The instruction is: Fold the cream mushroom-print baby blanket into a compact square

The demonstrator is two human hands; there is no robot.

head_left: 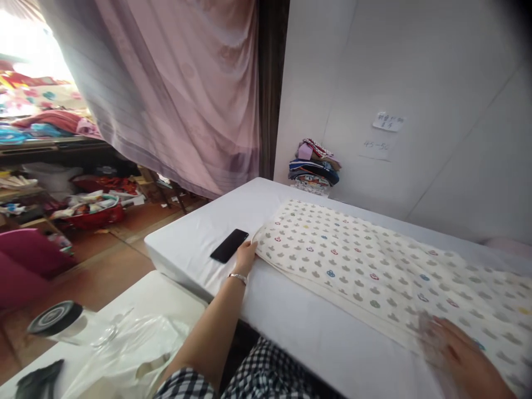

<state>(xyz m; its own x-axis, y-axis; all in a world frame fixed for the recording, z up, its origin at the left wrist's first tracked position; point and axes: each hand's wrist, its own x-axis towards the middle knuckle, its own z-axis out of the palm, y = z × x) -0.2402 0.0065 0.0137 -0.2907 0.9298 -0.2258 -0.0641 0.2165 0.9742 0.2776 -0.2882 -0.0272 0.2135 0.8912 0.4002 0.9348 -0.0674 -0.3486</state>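
Observation:
A cream cloth printed with grey shapes and small red, blue and yellow figures lies spread on a white-covered table. My left hand, with a bracelet on the wrist, is closed on the cloth's near left corner. A black smartphone lies flat just left of that hand. My right hand is over the cloth's near edge at the lower right. It is smeared by motion, so I cannot tell how its fingers are set.
Folded fabrics are stacked against the grey wall. At the lower left, a clear jar with a black lid and a plastic bag rest on a white surface. A pink curtain hangs behind; a red basket stands on the floor.

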